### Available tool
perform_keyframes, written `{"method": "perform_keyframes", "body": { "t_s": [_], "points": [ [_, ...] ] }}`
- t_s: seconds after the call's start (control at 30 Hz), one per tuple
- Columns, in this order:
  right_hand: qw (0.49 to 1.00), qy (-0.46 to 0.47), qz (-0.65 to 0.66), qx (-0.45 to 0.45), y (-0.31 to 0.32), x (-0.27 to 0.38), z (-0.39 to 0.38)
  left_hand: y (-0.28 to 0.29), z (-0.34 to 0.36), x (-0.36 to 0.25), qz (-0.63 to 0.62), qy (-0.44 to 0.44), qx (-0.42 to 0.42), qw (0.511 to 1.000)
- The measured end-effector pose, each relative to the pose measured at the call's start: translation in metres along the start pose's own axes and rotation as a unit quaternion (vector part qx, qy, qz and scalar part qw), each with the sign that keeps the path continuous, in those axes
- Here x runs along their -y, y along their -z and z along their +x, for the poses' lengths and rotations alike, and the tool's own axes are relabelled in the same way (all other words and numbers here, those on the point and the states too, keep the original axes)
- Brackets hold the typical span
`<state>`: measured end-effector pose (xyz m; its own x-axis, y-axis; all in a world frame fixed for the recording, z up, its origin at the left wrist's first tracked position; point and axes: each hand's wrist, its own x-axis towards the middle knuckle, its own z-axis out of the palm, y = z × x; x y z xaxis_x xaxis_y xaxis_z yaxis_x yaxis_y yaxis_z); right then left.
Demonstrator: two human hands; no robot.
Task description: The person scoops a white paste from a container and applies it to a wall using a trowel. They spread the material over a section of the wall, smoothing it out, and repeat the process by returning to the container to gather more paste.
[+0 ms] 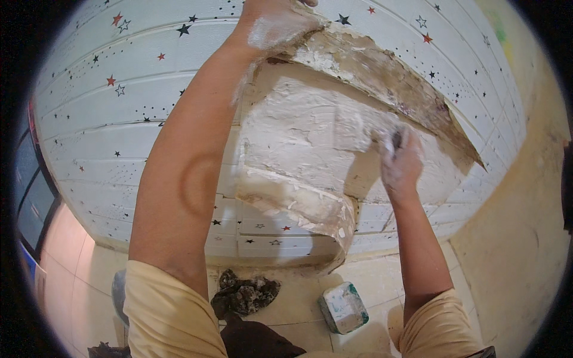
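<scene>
The right grip (403, 164), dusted white, is closed on a small dark thing (397, 140) – too blurred to name – at the bare patch (292, 119). The left grip (280, 25), up and to its left, is at the upper flap's (382, 74) left end; its fingers are mostly hidden, so I cannot tell whether they pinch it. That flap slants down rightward, above the right grip. The lower flap (310, 206) curls below and left of the right grip. Farther below, on the floor (373, 275), are a tub (344, 307) and a dark heap (250, 292).
</scene>
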<state>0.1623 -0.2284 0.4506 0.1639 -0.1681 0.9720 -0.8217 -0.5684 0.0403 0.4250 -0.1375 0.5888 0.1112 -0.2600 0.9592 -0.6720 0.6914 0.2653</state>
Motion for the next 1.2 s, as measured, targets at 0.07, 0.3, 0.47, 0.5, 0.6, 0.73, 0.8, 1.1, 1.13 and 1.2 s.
{"method": "perform_keyframes", "body": {
  "t_s": [0.07, 0.3, 0.47, 0.5, 0.6, 0.73, 0.8, 1.1, 1.13, 1.2],
  "points": [
    [0.987, -0.077, 0.139, 0.038, 0.019, 0.002, -0.01, 0.004, 0.002, 0.008, 0.067, -0.048, -0.02, 0.996],
    [0.962, -0.08, 0.237, 0.108, 0.024, 0.084, -0.019, 0.005, 0.002, 0.008, 0.1, -0.051, -0.038, 0.993],
    [0.989, -0.046, 0.142, -0.01, -0.033, 0.069, -0.012, 0.001, 0.0, 0.008, 0.073, -0.05, -0.03, 0.996],
    [0.993, -0.055, 0.105, -0.01, -0.034, 0.052, -0.012, -0.002, -0.002, 0.003, 0.037, -0.006, -0.014, 0.999],
    [0.974, -0.16, 0.156, 0.039, -0.01, -0.003, -0.023, -0.004, -0.006, -0.007, 0.001, 0.076, 0.014, 0.997],
    [0.851, -0.322, 0.414, 0.027, 0.034, 0.011, -0.026, 0.007, -0.001, 0.004, 0.055, -0.016, -0.024, 0.998],
    [0.848, -0.243, 0.467, 0.054, 0.046, 0.046, -0.018, 0.01, -0.007, -0.002, 0.044, -0.013, -0.029, 0.999],
    [0.962, -0.124, 0.243, -0.001, -0.021, 0.066, 0.017, 0.008, 0.001, -0.002, 0.13, -0.006, -0.03, 0.991],
    [0.966, -0.131, 0.222, -0.008, -0.02, 0.054, 0.017, 0.01, 0.001, 0.0, 0.14, -0.023, -0.037, 0.989],
    [0.954, -0.2, 0.223, 0.009, -0.019, 0.031, 0.005, 0.013, 0.001, 0.004, 0.152, -0.056, -0.049, 0.986]
  ]
}}
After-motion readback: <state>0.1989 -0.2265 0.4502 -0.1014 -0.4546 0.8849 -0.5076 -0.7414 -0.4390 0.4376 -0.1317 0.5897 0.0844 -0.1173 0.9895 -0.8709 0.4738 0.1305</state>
